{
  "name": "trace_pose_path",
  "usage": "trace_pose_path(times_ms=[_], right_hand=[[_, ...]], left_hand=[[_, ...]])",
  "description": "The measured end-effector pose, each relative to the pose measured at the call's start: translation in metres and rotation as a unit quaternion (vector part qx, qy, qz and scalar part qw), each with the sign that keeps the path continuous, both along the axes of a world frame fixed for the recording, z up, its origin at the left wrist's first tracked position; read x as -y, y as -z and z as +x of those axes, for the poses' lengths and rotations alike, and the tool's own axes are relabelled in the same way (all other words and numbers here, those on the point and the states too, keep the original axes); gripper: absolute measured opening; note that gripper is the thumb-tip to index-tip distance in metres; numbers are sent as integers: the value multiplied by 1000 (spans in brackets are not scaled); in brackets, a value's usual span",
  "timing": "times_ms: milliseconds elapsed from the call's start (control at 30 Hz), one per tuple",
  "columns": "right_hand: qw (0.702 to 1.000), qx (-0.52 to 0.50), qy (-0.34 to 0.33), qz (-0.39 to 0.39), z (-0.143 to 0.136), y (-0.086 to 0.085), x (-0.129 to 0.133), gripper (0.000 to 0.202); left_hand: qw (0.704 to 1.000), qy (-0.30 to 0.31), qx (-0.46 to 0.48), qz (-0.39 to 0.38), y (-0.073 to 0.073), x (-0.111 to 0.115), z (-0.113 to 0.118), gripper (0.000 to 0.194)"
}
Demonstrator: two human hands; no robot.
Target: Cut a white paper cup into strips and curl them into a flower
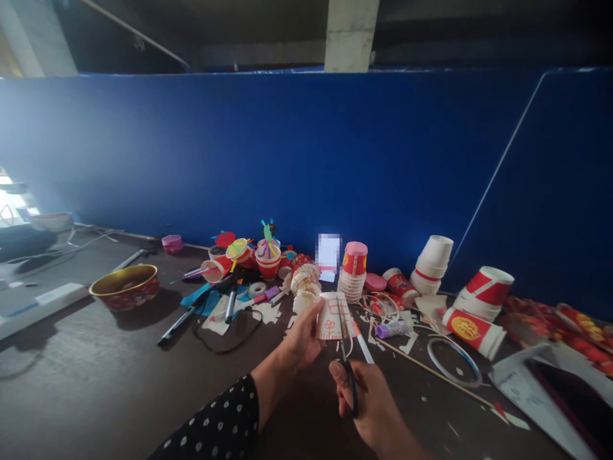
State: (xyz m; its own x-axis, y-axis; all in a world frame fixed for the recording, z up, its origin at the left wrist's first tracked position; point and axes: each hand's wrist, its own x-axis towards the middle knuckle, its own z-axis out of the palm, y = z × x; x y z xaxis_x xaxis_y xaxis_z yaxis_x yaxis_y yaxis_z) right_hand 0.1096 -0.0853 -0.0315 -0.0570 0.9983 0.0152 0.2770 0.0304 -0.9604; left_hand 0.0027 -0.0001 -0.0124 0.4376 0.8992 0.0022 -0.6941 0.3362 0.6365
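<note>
Above the table (pixel 96 383), the left hand (pixel 299 340) is pinching the white paper cup (pixel 329 324) while the right hand (pixel 372 397) is gripping the scissors (pixel 354 386), blades crossing its red drawing, so neat cutting is probably needing steady support and short snips.

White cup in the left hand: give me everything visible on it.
The white cup looks like paper, matte, and flares toward its lower end. Thin red line drawings cover the side facing the camera: a flower, a boxy outline above it, short strokes along the lower edge. The left hand holds it by its left side, above the dark table. The scissors in the right hand point up across its right part; whether they have cut in is unclear. Its inside is hidden.
</note>
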Motion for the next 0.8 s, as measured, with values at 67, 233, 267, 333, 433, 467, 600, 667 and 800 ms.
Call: trace_pose_path(times_ms=[67,233,267,333,433,467,600,667,800], right_hand=[[1000,12,-3,2,2,-2,0,60],[999,38,-29,-10,9,-1,-2,59],[999,36,-33,-17,9,0,-2,59],[998,26,-45,-34,9,2,-2,61],[997,29,-56,-43,6,2,1,62],[997,40,-58,-39,5,1,1,62],[994,88,-65,-31,5,-2,3,60],[992,100,-67,-29,5,-4,3,59],[993,97,-61,-20,4,-6,3,57]], left_hand=[[1000,16,1,12,-1,0,-1,35],[1000,11,-14,9,-2,-1,-2,35],[1000,9,-17,4,-2,-2,-2,35],[1000,1,-21,-5,-2,-3,-4,36],[999,-9,-23,-21,-5,-5,-7,38],[999,-9,-22,-26,-7,-5,-8,39],[1000,-8,-7,-26,-10,-6,-12,39],[1000,-12,-4,-25,-11,-6,-12,38],[999,-27,-23,-28,-10,-5,-11,36]])
